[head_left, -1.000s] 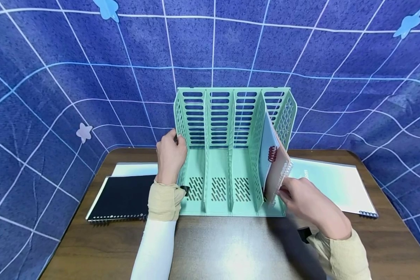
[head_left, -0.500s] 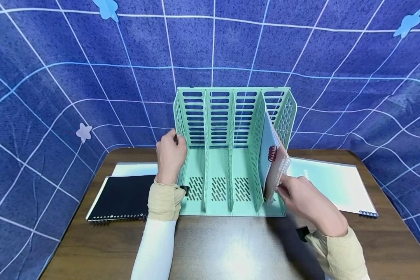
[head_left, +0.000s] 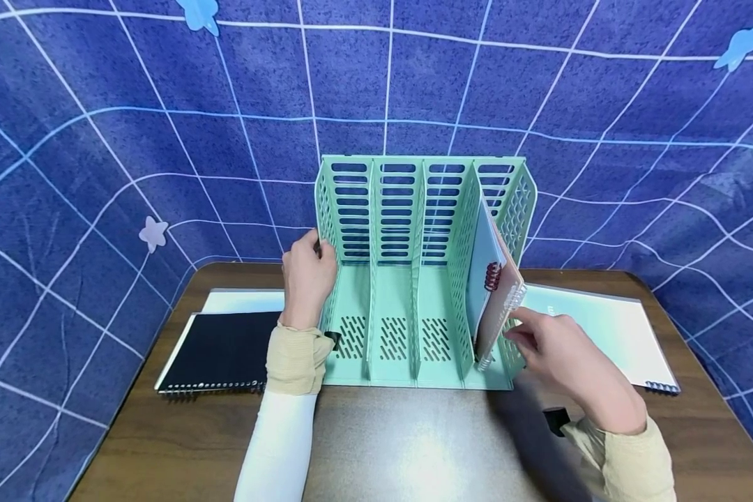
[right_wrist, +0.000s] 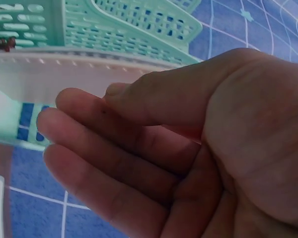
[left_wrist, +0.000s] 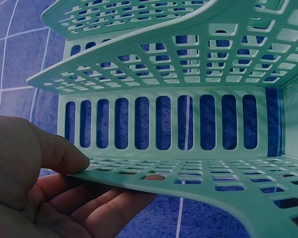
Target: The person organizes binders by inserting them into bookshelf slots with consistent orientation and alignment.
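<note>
Counting two spiral notebooks racked, both on edge in the rightmost compartment: one with a light-blue cover [head_left: 482, 268] and dark-red coil [head_left: 492, 277], one pinkish-beige notebook [head_left: 497, 317] with a clear coil [head_left: 515, 296], just right of the blue one. Container is one mint-green perforated plastic file rack [head_left: 392, 289]: four compartments, five upright panels, slotted back. Two hands in play. Left hand [head_left: 307, 279] pinches the front edge of the rack's left side panel [left_wrist: 268, 213], thumb inside, fingers outside. Right hand [head_left: 574, 362] is just beside the beige notebook, thumb tip laid against the index finger, other fingers slightly bent; contact with the cover, can't tell. Flat on the table, left of the rack: two items, a black-covered notebook [head_left: 226, 348] with a black coil, overlapping a pale blue-white notebook [head_left: 245, 301]. Right of the rack: a pale mint-and-white notebook [head_left: 609, 338] with a blue coil [head_left: 662, 388] at its near right corner; one or a stack, can't tell. Surface is one dark brown wood-grain table [head_left: 364, 432], bright glare patch front centre. Room: blue fabric-like backdrop [head_left: 351, 77] on three sides, white and light-blue grid lines, two light-blue cartoon shapes [head_left: 199, 12] up top, one pale lilac star [head_left: 153, 233] at left, another pale shape cut off at the right edge.
</note>
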`<state>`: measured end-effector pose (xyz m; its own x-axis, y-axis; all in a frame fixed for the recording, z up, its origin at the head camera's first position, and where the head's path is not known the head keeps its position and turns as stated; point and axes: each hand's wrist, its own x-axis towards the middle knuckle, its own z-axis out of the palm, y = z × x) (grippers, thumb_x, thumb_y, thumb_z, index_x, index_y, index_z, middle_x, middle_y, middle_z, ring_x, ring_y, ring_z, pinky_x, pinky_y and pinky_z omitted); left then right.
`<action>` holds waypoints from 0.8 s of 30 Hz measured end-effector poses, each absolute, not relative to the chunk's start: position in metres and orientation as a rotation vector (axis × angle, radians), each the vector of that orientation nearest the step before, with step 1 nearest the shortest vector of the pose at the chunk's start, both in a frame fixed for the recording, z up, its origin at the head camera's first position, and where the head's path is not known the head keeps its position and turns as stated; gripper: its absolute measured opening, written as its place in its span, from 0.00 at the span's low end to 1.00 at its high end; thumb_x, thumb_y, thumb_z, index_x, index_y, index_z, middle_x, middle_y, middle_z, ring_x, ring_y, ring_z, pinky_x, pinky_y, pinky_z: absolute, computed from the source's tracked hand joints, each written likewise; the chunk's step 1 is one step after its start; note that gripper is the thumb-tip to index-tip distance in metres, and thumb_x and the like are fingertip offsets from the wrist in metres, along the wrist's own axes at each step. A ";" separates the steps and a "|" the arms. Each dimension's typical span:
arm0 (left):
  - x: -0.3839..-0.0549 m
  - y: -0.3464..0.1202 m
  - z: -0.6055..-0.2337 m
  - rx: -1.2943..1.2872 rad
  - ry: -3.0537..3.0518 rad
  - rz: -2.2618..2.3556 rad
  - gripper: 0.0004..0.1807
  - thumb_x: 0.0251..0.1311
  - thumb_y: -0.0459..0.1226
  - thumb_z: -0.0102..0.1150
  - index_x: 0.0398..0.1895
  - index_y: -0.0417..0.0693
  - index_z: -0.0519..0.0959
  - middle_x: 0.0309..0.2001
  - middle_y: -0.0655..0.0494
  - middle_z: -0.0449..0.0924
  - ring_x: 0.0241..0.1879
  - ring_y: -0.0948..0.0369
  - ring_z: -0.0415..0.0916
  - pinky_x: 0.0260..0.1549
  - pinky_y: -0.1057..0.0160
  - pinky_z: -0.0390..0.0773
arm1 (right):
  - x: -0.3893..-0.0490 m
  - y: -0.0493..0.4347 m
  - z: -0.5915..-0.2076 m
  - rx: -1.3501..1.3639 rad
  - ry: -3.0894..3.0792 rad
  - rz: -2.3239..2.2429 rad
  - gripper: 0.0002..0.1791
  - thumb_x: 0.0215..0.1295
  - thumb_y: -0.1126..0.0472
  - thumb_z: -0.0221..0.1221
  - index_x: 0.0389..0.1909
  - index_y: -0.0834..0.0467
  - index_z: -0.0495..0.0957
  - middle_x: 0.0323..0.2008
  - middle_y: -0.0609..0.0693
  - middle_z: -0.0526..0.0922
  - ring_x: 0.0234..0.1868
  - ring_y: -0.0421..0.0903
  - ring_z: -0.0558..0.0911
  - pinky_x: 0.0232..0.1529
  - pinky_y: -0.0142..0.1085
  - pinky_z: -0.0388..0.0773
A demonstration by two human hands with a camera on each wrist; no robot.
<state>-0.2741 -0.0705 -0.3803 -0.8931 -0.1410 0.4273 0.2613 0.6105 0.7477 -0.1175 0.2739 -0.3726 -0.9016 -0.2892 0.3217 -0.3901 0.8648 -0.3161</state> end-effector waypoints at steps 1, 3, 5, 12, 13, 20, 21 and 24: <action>-0.274 -0.070 -0.381 -0.098 -2.387 -1.216 0.13 0.73 0.35 0.48 0.28 0.46 0.76 0.18 0.52 0.71 0.17 0.52 0.66 0.20 0.55 0.65 | -0.117 0.276 -0.372 0.510 -2.753 0.539 0.11 0.63 0.69 0.67 0.44 0.54 0.83 0.16 0.32 0.71 0.19 0.31 0.66 0.24 0.38 0.72; -0.274 -0.070 -0.381 -0.101 -2.386 -1.225 0.13 0.74 0.35 0.48 0.28 0.46 0.75 0.18 0.52 0.71 0.16 0.53 0.65 0.19 0.55 0.64 | -0.115 0.281 -0.372 0.502 -2.704 0.519 0.15 0.61 0.70 0.67 0.49 0.57 0.84 0.16 0.34 0.72 0.18 0.29 0.63 0.22 0.35 0.69; -0.273 -0.070 -0.381 -0.099 -2.387 -1.229 0.13 0.74 0.35 0.48 0.27 0.46 0.75 0.18 0.52 0.70 0.16 0.53 0.65 0.19 0.55 0.65 | -0.114 0.285 -0.370 0.465 -2.665 0.509 0.19 0.60 0.72 0.66 0.52 0.59 0.83 0.19 0.38 0.80 0.18 0.28 0.67 0.22 0.34 0.69; -0.271 -0.070 -0.379 -0.083 -2.402 -1.233 0.15 0.74 0.37 0.47 0.26 0.47 0.72 0.17 0.52 0.69 0.15 0.53 0.64 0.19 0.55 0.65 | -0.111 0.295 -0.360 0.249 -2.636 0.560 0.24 0.63 0.72 0.60 0.61 0.61 0.78 0.39 0.56 0.91 0.36 0.54 0.90 0.31 0.45 0.82; -0.271 -0.070 -0.379 -0.082 -2.403 -1.234 0.15 0.74 0.37 0.47 0.26 0.47 0.72 0.17 0.52 0.69 0.14 0.53 0.64 0.18 0.55 0.64 | -0.111 0.297 -0.360 0.226 -2.640 0.565 0.24 0.64 0.72 0.59 0.62 0.61 0.78 0.41 0.58 0.90 0.38 0.56 0.90 0.33 0.48 0.83; -0.273 -0.070 -0.379 -0.077 -2.409 -1.234 0.15 0.75 0.36 0.46 0.26 0.47 0.71 0.17 0.52 0.69 0.15 0.52 0.64 0.20 0.56 0.65 | -0.114 0.307 -0.364 0.131 -2.806 0.540 0.28 0.65 0.67 0.60 0.67 0.66 0.70 0.54 0.70 0.83 0.36 0.66 0.87 0.41 0.61 0.80; -0.273 -0.070 -0.379 -0.078 -2.409 -1.233 0.15 0.75 0.37 0.46 0.26 0.47 0.72 0.17 0.52 0.69 0.15 0.53 0.64 0.20 0.56 0.65 | -0.115 0.309 -0.366 0.134 -2.841 0.514 0.30 0.65 0.66 0.61 0.68 0.66 0.69 0.54 0.70 0.83 0.34 0.65 0.86 0.41 0.62 0.80; -0.272 -0.070 -0.379 -0.079 -2.406 -1.237 0.15 0.75 0.36 0.46 0.26 0.47 0.72 0.18 0.52 0.70 0.15 0.53 0.64 0.20 0.56 0.65 | -0.118 0.313 -0.369 0.164 -2.939 0.462 0.33 0.63 0.64 0.64 0.69 0.68 0.67 0.40 0.69 0.85 0.27 0.58 0.81 0.38 0.61 0.78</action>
